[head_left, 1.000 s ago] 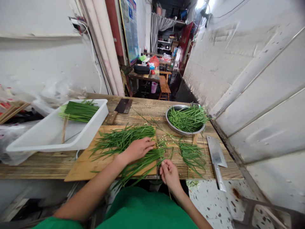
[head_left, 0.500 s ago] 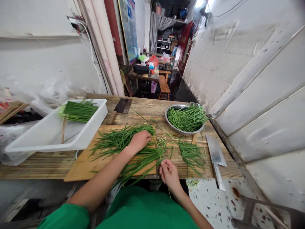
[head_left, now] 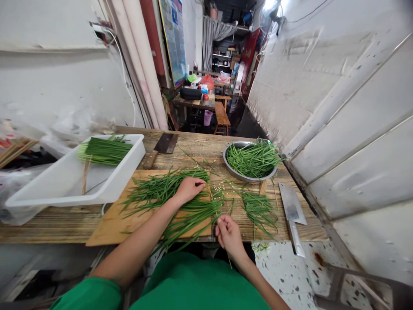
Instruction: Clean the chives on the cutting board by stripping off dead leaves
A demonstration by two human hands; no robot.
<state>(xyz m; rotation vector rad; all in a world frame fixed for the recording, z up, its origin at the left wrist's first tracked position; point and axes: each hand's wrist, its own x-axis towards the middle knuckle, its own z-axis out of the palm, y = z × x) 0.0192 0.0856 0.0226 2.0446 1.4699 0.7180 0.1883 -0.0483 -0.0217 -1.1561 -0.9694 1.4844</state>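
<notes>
The left hand, curled over loose green stalks, may grip some; I cannot tell. The right hand pinches a thin strand. Beyond it, the bowl is already heaped; left of both, the neat bundle in the tray looks untouched.

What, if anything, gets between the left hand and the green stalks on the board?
Nothing visible does: the left hand is right over the green stalks on the cutting board. The dark-bladed cleaver lies beyond them, not between.
</notes>
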